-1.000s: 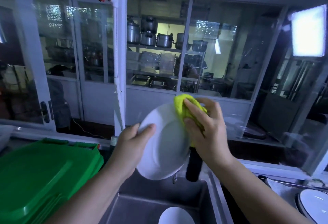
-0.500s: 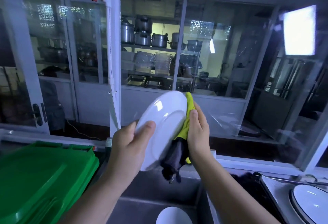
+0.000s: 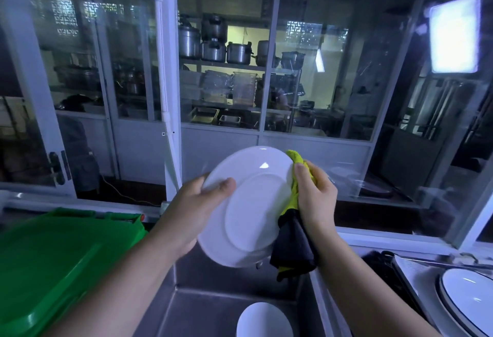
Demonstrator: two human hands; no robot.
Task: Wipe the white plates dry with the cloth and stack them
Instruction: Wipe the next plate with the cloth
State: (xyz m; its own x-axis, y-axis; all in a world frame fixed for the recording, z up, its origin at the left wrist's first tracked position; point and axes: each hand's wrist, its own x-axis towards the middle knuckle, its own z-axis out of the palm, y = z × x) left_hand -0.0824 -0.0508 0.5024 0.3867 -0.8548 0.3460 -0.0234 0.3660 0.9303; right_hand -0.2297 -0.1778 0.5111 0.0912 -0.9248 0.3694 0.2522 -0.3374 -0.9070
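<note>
Glass-walled kitchen with pots (image 3: 213, 48) on shelves behind a steel sink (image 3: 202, 315) — a white plate (image 3: 248, 203) held up above it, cloth at its edge.

At eight o'clock in the view lies a green plastic lid (image 3: 53, 262). The left hand (image 3: 192, 211) grips the plate at its nine o'clock rim, thumb across the near face and fingers behind. The plate is tilted, its ringed face toward the camera. At its three o'clock rim the right hand (image 3: 317, 198) is curled round a yellow-green and black cloth (image 3: 293, 240), pressing it on the edge — the black part hangs toward five o'clock. A second white plate (image 3: 262, 320) lies in the sink at six o'clock; a dark-rimmed plate (image 3: 469, 299) sits at four o'clock.
</note>
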